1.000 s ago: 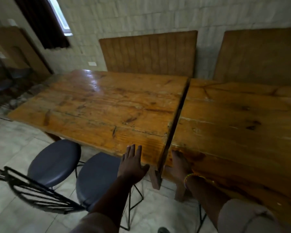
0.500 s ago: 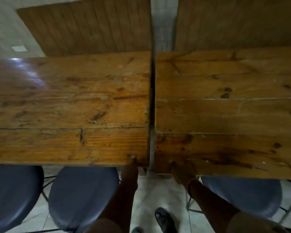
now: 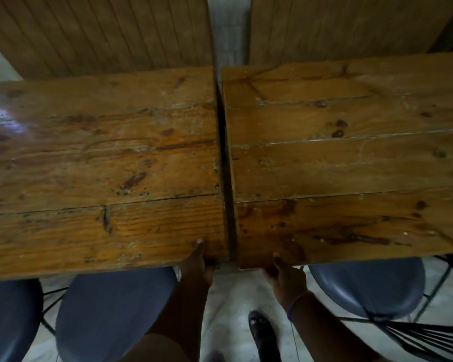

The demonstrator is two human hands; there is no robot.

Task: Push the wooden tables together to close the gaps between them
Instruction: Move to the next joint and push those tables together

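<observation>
Two worn wooden plank tables stand side by side, the left table (image 3: 102, 165) and the right table (image 3: 351, 165). A narrow dark gap (image 3: 226, 165) runs between them from front to back. My left hand (image 3: 198, 265) grips the front edge of the left table near its right corner, thumb on top and fingers underneath. My right hand (image 3: 283, 273) grips the front edge of the right table near its left corner in the same way. The right table's front edge sits slightly nearer to me than the left one's.
Dark blue round stools (image 3: 115, 314) stand under the left table's front edge, another stool (image 3: 366, 286) under the right. A black wire chair back (image 3: 429, 338) is at bottom right. My shoe (image 3: 262, 333) rests on the tiled floor. Wooden bench backs (image 3: 102, 35) line the far wall.
My view has swung to look straight down over the seam. My left hand went from flat against the left table's edge to gripping it. The gap looks narrower than a second ago.
</observation>
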